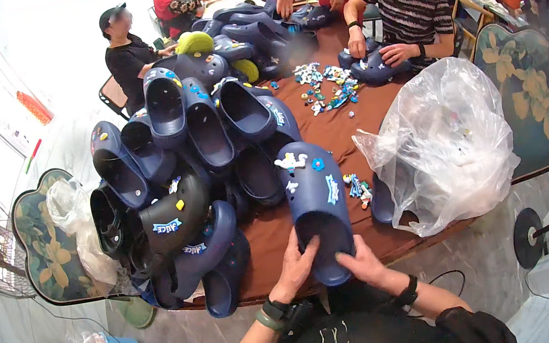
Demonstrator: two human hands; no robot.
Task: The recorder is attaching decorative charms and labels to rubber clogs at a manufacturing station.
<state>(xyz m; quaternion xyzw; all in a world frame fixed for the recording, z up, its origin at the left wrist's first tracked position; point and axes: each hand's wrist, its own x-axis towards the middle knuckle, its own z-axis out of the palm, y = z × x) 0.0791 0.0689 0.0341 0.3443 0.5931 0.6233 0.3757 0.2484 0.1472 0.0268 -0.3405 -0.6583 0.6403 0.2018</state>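
A navy clog (314, 172) lies in front of me at the table's near edge, its toe pointing away and its opening toward me. White, blue and lettered charms sit on its upper. My left hand (295, 266) grips the left side of the heel, with the thumb over the opening. Opposite it, my right hand (364, 262) holds the right side, thumb on the inner rim. The fingers under the clog are hidden. Just right of the clog is a small group of loose charms (359, 188).
A tall pile of navy clogs (166, 109), with a black clog (177, 217) among them, stands left on the brown-covered table (313, 118). More charms (329, 86) lie farther back. A clear plastic bag (440, 143) is at right. Across the table a person (407, 11) handles clogs.
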